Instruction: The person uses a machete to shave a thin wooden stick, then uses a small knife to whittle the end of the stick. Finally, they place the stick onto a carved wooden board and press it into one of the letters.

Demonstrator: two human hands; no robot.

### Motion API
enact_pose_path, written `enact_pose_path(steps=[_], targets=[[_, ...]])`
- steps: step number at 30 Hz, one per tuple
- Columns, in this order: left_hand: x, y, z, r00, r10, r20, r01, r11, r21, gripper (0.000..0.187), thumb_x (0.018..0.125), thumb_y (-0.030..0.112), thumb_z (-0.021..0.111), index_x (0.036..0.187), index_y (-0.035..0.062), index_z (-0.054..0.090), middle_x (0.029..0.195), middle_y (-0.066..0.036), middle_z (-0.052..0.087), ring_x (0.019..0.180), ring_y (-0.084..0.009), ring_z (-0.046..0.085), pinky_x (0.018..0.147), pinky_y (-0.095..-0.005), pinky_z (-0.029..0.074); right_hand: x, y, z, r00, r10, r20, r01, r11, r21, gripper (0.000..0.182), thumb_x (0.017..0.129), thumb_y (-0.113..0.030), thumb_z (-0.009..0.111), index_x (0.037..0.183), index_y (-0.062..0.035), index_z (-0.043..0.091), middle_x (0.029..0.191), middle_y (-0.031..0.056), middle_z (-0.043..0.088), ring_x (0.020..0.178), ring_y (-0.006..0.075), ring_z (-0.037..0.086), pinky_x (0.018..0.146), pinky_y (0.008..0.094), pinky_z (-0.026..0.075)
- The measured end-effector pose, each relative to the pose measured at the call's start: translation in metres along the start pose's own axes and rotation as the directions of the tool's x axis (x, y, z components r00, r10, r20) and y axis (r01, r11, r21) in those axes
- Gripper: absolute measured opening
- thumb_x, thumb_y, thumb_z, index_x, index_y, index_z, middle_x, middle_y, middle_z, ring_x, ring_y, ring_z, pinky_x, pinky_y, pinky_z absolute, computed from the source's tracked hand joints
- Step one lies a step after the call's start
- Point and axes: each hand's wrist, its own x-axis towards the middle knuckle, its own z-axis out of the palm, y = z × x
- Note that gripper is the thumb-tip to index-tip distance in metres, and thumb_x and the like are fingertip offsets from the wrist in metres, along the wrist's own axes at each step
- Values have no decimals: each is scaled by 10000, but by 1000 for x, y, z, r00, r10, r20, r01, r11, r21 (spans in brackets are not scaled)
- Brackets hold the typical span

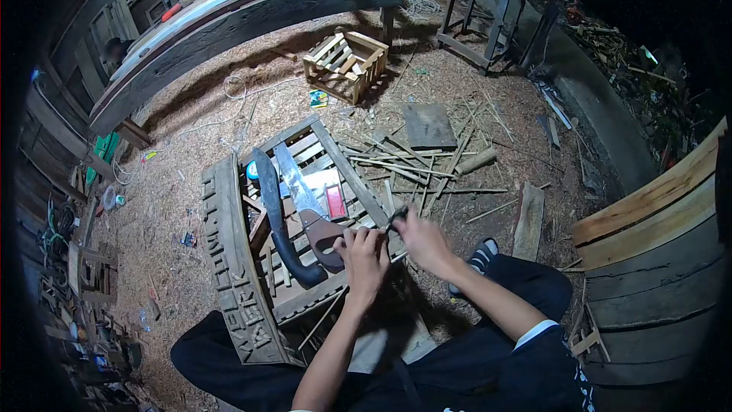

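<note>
My left hand [364, 261] is closed at the near edge of a slatted wooden crate [347, 164], fingers curled, with what it pinches hidden beneath them. Just right of it is my right hand [427, 246], blurred by motion and closed around a small dark object [398, 219] that shows above the fist. Beside my left hand on the crate lies a handsaw [324, 235] with a brown handle and a shiny blade. Left of the saw rests a long dark tool [276, 214] with a black curved end. A red rectangular piece [335, 202] lies right of the blade.
A carved wooden board [236, 259] stands along the crate's left side. Bamboo sticks [408, 168] and a flat square board [428, 125] lie on shavings beyond. Farther off are a small slatted crate [347, 65] and a long bench [252, 27]. Wooden planks [648, 252] rise at right.
</note>
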Motion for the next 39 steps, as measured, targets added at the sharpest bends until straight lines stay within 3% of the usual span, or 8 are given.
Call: enact_pose_path(steps=[5,13,17,21,26,29,33,39], targets=[[2,-1,-3,1000,3,13,-3,1000,-27,181,861,160,772,1030,104,734,960,-69,627,1020,-278,547,928,-435,314,8,-2,-11,994,1,-107,12,992,127,372,1085,-312,484,1163,51,519,791,320,666,797,528,664,678,613,505],[0,-1,-1,1000,-5,17,5,1000,-12,174,878,165,763,1039,104,736,964,-65,632,1025,-275,551,944,-442,314,14,-6,-15,979,184,88,-190,980,64,372,1090,-326,468,1066,38,543,901,319,679,878,542,656,742,609,512],[0,-3,0,999,-21,34,22,999,-28,177,877,162,761,1042,102,737,970,-67,639,1025,-275,552,944,-443,315,12,7,-6,993,-7,119,6,1000,6,400,1100,-330,446,1051,53,549,840,312,672,837,533,660,726,597,514],[-1,-1,-2,999,-26,19,27,999,-31,170,878,158,757,1037,101,736,961,-68,647,1030,-276,552,959,-446,310,8,-6,-8,963,113,246,-78,986,-146,425,1104,-350,433,1035,50,558,829,313,670,832,519,666,708,589,514],[-1,-3,-1,999,-39,25,40,998,-38,162,875,153,753,1029,103,735,954,-66,652,1034,-273,552,973,-447,306,16,6,-8,995,10,-98,4,990,143,443,1101,-356,450,976,52,567,815,327,647,830,554,638,710,604,503],[0,0,-1,999,-36,30,38,998,-45,159,872,152,752,1021,101,733,960,-67,652,1037,-274,553,972,-450,306,5,20,10,991,-42,124,54,993,-100,470,1107,-383,439,962,43,574,796,299,648,801,542,635,686,571,510],[-2,-3,-2,999,-35,27,36,998,-58,143,870,149,748,997,89,721,963,-71,653,1038,-276,554,963,-455,307,19,0,-15,993,60,-100,-42,984,173,464,1096,-380,467,973,47,600,756,288,655,754,539,642,677,604,500],[0,-3,-2,1000,-24,16,25,998,-50,126,868,140,740,970,78,698,963,-78,651,1029,-286,555,952,-450,311,14,-2,-12,976,45,211,-40,999,-27,451,1107,-344,439,988,32,657,829,305,670,838,516,665,752,566,522]])
